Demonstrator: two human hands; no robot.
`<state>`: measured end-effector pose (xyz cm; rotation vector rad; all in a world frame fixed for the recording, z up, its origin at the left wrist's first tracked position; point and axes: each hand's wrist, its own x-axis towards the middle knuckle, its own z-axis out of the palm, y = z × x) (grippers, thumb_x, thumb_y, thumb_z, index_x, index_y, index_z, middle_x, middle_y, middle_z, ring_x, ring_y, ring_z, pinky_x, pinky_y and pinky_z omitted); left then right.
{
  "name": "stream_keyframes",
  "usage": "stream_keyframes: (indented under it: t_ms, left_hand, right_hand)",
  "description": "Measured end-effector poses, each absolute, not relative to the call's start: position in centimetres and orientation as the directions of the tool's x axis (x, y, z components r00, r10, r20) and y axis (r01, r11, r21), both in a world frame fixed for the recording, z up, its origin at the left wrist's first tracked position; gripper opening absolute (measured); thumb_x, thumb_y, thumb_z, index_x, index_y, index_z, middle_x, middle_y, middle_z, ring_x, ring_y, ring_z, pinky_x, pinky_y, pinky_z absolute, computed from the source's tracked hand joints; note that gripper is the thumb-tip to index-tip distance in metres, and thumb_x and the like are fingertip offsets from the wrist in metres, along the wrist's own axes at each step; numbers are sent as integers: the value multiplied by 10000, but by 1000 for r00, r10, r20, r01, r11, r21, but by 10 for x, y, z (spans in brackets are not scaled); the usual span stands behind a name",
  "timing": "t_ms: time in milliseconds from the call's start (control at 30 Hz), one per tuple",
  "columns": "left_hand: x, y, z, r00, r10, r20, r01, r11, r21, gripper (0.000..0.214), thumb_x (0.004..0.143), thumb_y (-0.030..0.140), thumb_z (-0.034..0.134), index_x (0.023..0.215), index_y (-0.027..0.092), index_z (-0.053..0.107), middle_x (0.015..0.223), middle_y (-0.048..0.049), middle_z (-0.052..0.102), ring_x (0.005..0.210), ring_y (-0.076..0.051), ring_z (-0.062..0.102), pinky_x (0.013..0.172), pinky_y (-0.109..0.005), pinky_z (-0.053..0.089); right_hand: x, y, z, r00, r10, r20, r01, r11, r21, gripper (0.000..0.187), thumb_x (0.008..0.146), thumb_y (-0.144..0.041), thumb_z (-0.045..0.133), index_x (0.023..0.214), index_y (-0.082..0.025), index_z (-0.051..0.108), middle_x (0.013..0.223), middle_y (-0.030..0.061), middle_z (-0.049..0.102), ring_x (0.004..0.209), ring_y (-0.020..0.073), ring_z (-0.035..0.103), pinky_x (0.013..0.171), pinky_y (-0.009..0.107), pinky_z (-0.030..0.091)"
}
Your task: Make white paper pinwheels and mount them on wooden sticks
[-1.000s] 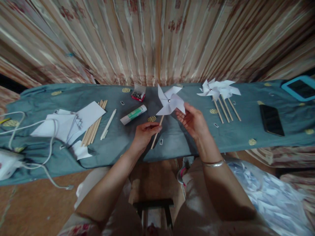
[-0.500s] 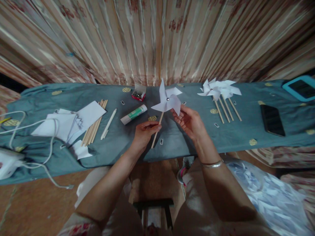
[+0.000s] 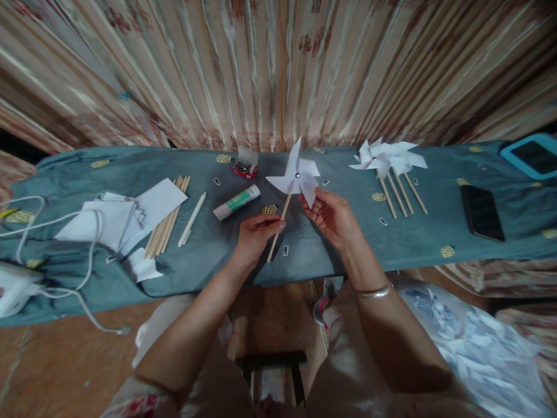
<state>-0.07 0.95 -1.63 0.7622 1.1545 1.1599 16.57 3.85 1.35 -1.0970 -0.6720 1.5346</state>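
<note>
While both hands work in front of it, curtain: pleated beige fabric with reddish motifs (image 3: 278, 69), a busy backdrop; judge the blades against the cloth instead.
Table cover: grey-green cloth with yellow printed patches (image 3: 418, 244), under everything in reach.
Paper: pile of flat white sheets (image 3: 108, 220) at the left, well apart from the work.
Pinwheel cluster: white paper pinwheels on wooden sticks (image 3: 394, 157), lying to the right; handy models for blade curve.
Pinwheel in work: white paper pinwheel with pointed folded blades (image 3: 292, 183), held over mid-cloth, between the hands.
Left hand: bare hand (image 3: 256, 238), closed in a thumb-and-finger pinch on the stick below the blades. Good place to grip, I judge: steady, clear of the paper's sweep.
Right hand: bare hand (image 3: 333, 217), loosely curled, fingertips at the lower right blade; cannot tell whether they pinch it. Best touch likely light and near the outer edge, since paper dents easily.
Stick: slim pale wooden rod (image 3: 272, 249), slanting; hold it still so only the blade yields.
Hub: small round silver pin head (image 3: 297, 175) at the blades' centre; avoid pulling sideways on it, as the hole could tear.
</note>
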Motion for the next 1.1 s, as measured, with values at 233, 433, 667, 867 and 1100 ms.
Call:
stream_keyframes:
  t_ms: [233,433,667,867,1100]
  left_hand:
    - [-1,10,-20,-8,966,-260,-302,245,921,291,495,346,907,674,174,754,619,3,660,593,-109,564,650,-254,453]
    - [0,10,-20,-15,964,-265,-305,249,920,332,469,369,919,673,171,748,608,5,662,579,-112,561,643,-262,465]
    - [-2,10,-18,-20,963,-270,-319,250,914,294,481,326,914,673,170,757,620,0,675,583,-107,558,632,-251,454]
    - [-4,11,-17,-18,958,-286,-341,263,902,308,471,321,922,683,166,762,635,-1,688,596,-99,566,636,-237,446]
    - [-2,8,-14,17,948,-318,-339,305,890,372,405,370,941,654,171,750,631,0,681,582,-108,559,629,-256,456]
  right_hand:
    - [164,38,11,16,959,-281,-424,-248,-871,203,720,-366,784,768,-199,680,673,-6,726,593,93,649,572,179,535]
    - [162,37,11,6,958,-287,-441,-255,-861,217,677,-363,815,752,-190,707,640,-13,712,591,84,630,563,171,522]
    - [163,36,10,0,962,-271,-361,-253,-898,322,648,-487,847,700,-202,706,633,0,712,582,105,621,534,203,503]
    - [179,41,9,136,965,-224,-229,-190,-955,480,646,-668,783,622,-197,690,608,13,702,512,86,562,480,215,431]
    - [198,54,5,476,879,-3,-158,83,-984,399,622,-589,830,620,-221,676,703,-36,710,626,74,593,600,211,458]
